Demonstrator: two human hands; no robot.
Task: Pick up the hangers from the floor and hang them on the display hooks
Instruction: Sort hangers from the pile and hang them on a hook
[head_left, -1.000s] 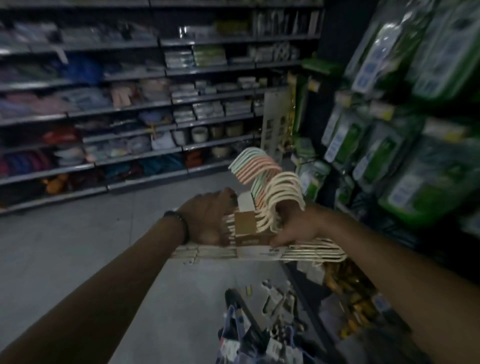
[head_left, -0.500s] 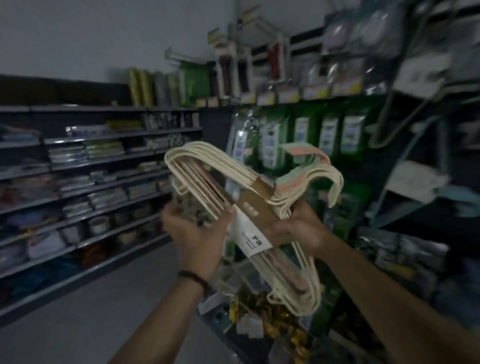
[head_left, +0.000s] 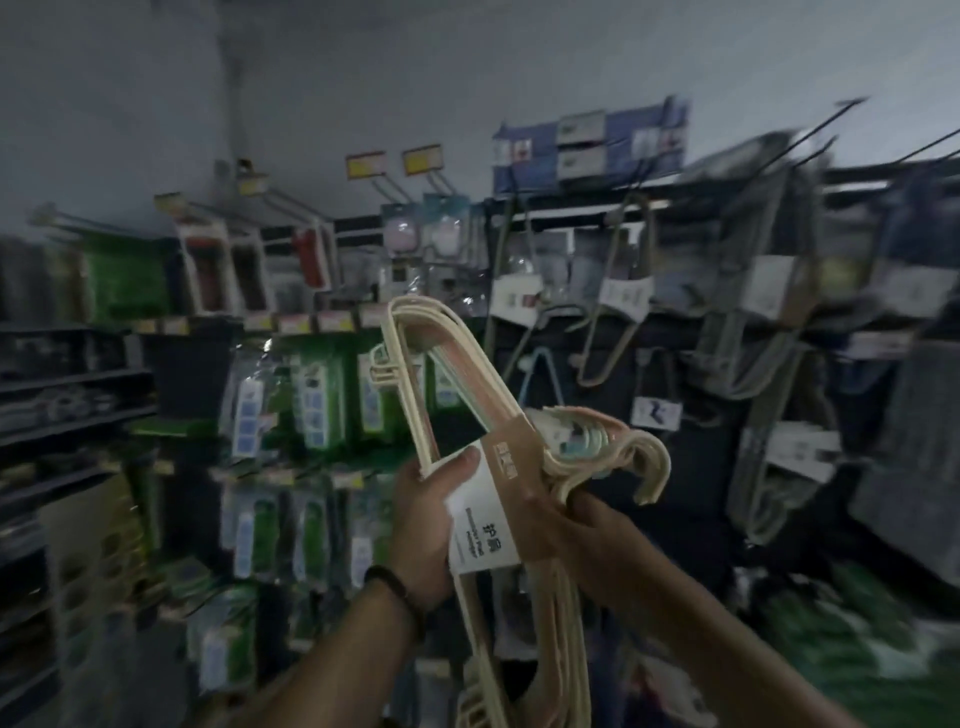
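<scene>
A bundle of cream and pastel plastic hangers (head_left: 441, 374), bound by a brown and white paper label (head_left: 493, 499), is held up in front of the display wall. My left hand (head_left: 423, 525) grips the bundle's lower edge beside the label. My right hand (head_left: 582, 540) grips the bundle just under the hanger hooks (head_left: 618, 457), which point right. Long metal display hooks (head_left: 893, 124) stick out at the upper right, above other hanger packs (head_left: 623, 296) hanging on the rack.
Green packaged goods (head_left: 317, 395) hang on pegs at the left. Yellow price tags (head_left: 395, 161) sit on peg ends above. Dark shelves (head_left: 67, 384) run along the far left. More grey hanger bundles (head_left: 763, 467) hang at the right.
The view has swung up and right from the aisle to the display wall. Both hands have lifted the bundle and turned it from flat to steeply tilted, hooks pointing right.
</scene>
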